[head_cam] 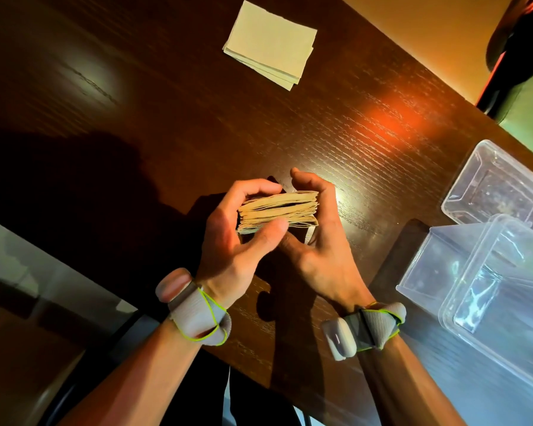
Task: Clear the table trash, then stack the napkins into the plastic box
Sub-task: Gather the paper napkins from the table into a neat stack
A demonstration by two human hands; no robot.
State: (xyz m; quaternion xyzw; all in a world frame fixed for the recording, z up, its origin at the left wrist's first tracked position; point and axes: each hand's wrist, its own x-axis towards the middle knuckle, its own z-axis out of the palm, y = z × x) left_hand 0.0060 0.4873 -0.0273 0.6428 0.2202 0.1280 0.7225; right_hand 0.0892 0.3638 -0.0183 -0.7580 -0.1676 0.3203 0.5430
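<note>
Gripping a thick stack of napkins (279, 212) edge-on between both hands, a person stood over a dark wooden worktop (173, 124). The left hand (237, 229) curled its fingers (259, 188) over the far side of the stack, its thumb pressed on the near edge; the right hand (317, 229) cupped the stack's right end, fingers wrapped round behind it and thumb tucked under the near edge. The stack was held just above the worktop, its layered paper edges facing the camera. Well beyond the fingers, toward the far side of the worktop, lay a second, thinner pile of napkins (270, 44), flat and slightly fanned. To the right of the right hand's fingers stood a clear plastic box (474, 272), and just past it lay another clear plastic piece (499, 186), apparently the lid, near the worktop's edge. Grey bands (197, 312) with yellow-green trim circled both wrists.
</note>
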